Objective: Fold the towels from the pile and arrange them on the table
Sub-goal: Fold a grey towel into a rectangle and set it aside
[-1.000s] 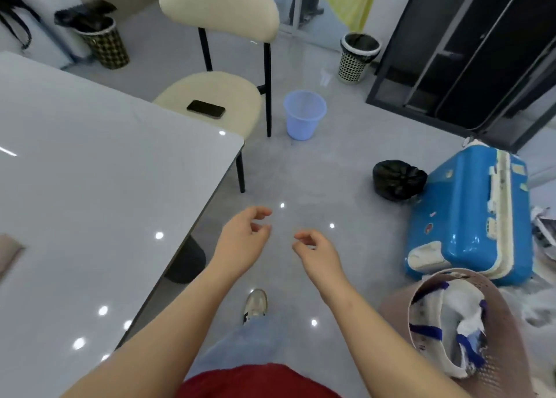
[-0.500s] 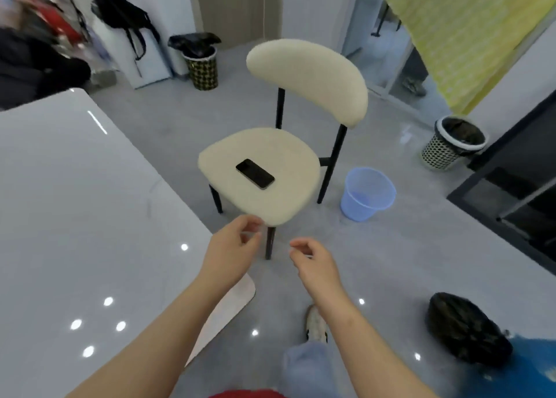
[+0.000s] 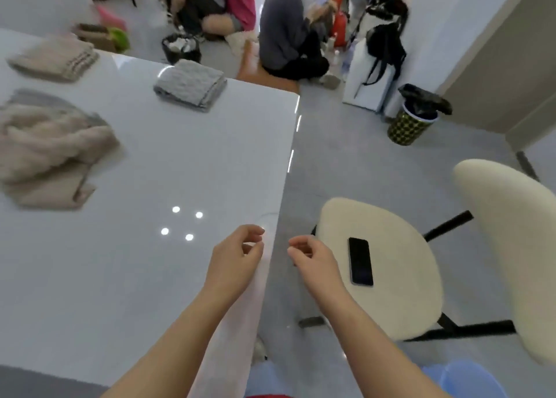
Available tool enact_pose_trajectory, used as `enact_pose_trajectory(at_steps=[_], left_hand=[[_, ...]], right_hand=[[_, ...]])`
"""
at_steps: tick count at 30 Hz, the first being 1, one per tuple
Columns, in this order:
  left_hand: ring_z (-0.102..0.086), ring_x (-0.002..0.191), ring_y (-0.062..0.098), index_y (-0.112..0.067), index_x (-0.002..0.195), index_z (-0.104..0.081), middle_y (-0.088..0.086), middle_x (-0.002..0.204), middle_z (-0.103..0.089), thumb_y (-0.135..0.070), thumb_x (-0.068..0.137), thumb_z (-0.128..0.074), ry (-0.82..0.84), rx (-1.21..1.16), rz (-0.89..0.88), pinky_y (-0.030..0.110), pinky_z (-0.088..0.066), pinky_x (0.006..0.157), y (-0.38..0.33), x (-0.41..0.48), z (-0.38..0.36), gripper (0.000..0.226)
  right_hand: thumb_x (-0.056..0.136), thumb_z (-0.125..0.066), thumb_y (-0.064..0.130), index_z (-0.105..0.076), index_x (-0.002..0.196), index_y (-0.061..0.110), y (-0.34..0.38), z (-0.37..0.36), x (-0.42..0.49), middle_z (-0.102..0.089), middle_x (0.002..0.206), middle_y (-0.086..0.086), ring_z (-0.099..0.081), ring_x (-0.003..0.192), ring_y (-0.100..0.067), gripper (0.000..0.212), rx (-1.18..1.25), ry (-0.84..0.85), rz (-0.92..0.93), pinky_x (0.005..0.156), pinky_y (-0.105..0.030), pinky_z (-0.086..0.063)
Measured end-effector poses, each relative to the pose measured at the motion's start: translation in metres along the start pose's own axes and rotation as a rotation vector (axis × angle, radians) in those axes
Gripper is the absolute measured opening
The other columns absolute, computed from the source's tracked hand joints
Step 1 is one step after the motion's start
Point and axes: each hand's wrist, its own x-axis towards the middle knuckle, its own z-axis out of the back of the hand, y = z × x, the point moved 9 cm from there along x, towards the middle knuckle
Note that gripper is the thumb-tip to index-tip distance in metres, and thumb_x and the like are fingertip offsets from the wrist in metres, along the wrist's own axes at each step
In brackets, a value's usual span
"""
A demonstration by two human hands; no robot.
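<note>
ok so the view swung round fast: 1 sec ago it was floor + a blue case w/ the table off to one side, half a sec ago the chair, and now the table (image 3: pixel 150 277) fills the left of the shot w/ the towels finally in sight. Hands kept the same pose thru the turn. Left hand (image 3: pixel 234 256) hangs over the table's right edge. Right hand (image 3: pixel 313 259) is just off that edge, btw table and chair (image 3: pixel 385 232). Fingers on both are loosely curled, thumb near the fingertips, nothing in them afaict. Towels: the unfolded pile (image 3: pixel 51 148) of beige + grey sits toward the table's left side, a folded grey towel (image 3: pixel 191 84) near its far right corner, a folded beige towel (image 3: pixel 57 57) at the far left. So imo 2 done, the pile's still to go, and the person's lined up to reach for the next one.
</note>
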Motion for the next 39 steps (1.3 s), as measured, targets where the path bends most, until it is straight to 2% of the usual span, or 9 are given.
enact_pose_trajectory(at_steps=[2, 6, 11, 16, 22, 28, 34, 36, 39], left_hand=[[-0.055, 0.077, -0.015, -0.044, 0.087, -0.054, -0.030, 0.089, -0.059, -0.019, 0.088, -0.053, -0.069, 0.004, 0.020, 0.005, -0.039, 0.063, 0.000, 0.015, 0.021, 0.025], [-0.055, 0.082, -0.010, -0.036, 0.099, -0.058, -0.024, 0.092, -0.059, -0.020, 0.089, -0.052, -0.227, -0.056, 0.110, 0.007, -0.040, 0.064, 0.013, 0.039, 0.060, 0.020], [-0.056, 0.081, -0.009, -0.035, 0.098, -0.059, -0.020, 0.094, -0.060, -0.020, 0.088, -0.053, -0.436, -0.142, 0.267, 0.011, -0.043, 0.067, 0.044, 0.040, 0.099, 0.019], [-0.055, 0.083, -0.011, -0.037, 0.096, -0.058, -0.023, 0.092, -0.059, -0.021, 0.089, -0.052, -0.624, -0.187, 0.363, 0.010, -0.043, 0.069, 0.056, 0.053, 0.124, 0.019], [-0.055, 0.082, -0.014, -0.040, 0.091, -0.056, -0.027, 0.091, -0.059, -0.019, 0.088, -0.055, -0.956, -0.228, 0.455, 0.000, -0.039, 0.065, 0.062, 0.079, 0.131, 0.021], [-0.054, 0.084, -0.016, -0.048, 0.084, -0.053, -0.027, 0.090, -0.062, -0.021, 0.088, -0.055, -1.181, -0.234, 0.464, -0.003, -0.036, 0.064, 0.066, 0.092, 0.117, 0.028], [-0.060, 0.078, -0.001, -0.047, 0.083, -0.054, -0.026, 0.087, -0.063, -0.020, 0.087, -0.056, -1.404, -0.097, 0.346, 0.017, -0.045, 0.072, 0.067, 0.081, 0.113, 0.028], [-0.060, 0.072, 0.001, -0.046, 0.083, -0.056, -0.028, 0.087, -0.063, -0.023, 0.087, -0.056, -1.427, -0.079, 0.313, 0.017, -0.047, 0.072, 0.067, 0.078, 0.109, 0.023], [-0.060, 0.074, 0.000, -0.042, 0.087, -0.058, -0.027, 0.086, -0.063, -0.027, 0.087, -0.055, -1.401, -0.001, 0.327, 0.016, -0.045, 0.071, 0.063, 0.080, 0.103, 0.015]], right_hand=[[0.086, -0.056, 0.016, -0.058, 0.083, 0.032, 0.021, -0.014, 0.023, -0.061, 0.083, 0.015, -0.058, 0.080, -0.004, 0.016, -0.034, 0.078, 0.035, 0.060, -0.007, -0.043], [0.087, -0.053, 0.018, -0.057, 0.086, 0.034, 0.051, -0.046, 0.068, -0.061, 0.092, 0.013, -0.059, 0.087, -0.009, 0.016, -0.090, 0.213, 0.064, 0.066, -0.018, -0.042], [0.087, -0.052, 0.018, -0.060, 0.094, 0.029, 0.083, -0.111, 0.105, -0.062, 0.097, 0.012, -0.059, 0.092, -0.010, 0.015, -0.206, 0.410, 0.141, 0.079, -0.027, -0.049], [0.087, -0.052, 0.020, -0.058, 0.085, 0.037, 0.118, -0.169, 0.139, -0.061, 0.089, 0.020, -0.058, 0.081, 0.003, 0.018, -0.263, 0.611, 0.262, 0.065, -0.013, -0.041], [0.087, -0.051, 0.018, -0.060, 0.097, 0.030, 0.136, -0.220, 0.183, -0.061, 0.092, 0.019, -0.055, 0.077, 0.010, 0.018, -0.349, 0.891, 0.419, 0.061, -0.001, -0.040], [0.087, -0.052, 0.019, -0.059, 0.097, 0.031, 0.144, -0.240, 0.207, -0.061, 0.091, 0.022, -0.056, 0.075, 0.008, 0.018, -0.352, 0.988, 0.591, 0.061, -0.001, -0.039], [0.086, -0.052, 0.022, -0.058, 0.087, 0.041, 0.143, -0.240, 0.209, -0.063, 0.085, 0.026, -0.057, 0.075, 0.008, 0.020, -0.202, 0.983, 0.788, 0.064, -0.006, -0.041], [0.085, -0.051, 0.023, -0.057, 0.084, 0.043, 0.144, -0.240, 0.203, -0.062, 0.086, 0.027, -0.058, 0.075, 0.006, 0.021, -0.177, 1.035, 0.841, 0.065, -0.007, -0.042], [0.085, -0.051, 0.020, -0.057, 0.084, 0.040, 0.147, -0.238, 0.201, -0.063, 0.088, 0.020, -0.061, 0.081, -0.003, 0.021, -0.131, 1.108, 0.858, 0.071, -0.019, -0.046]])
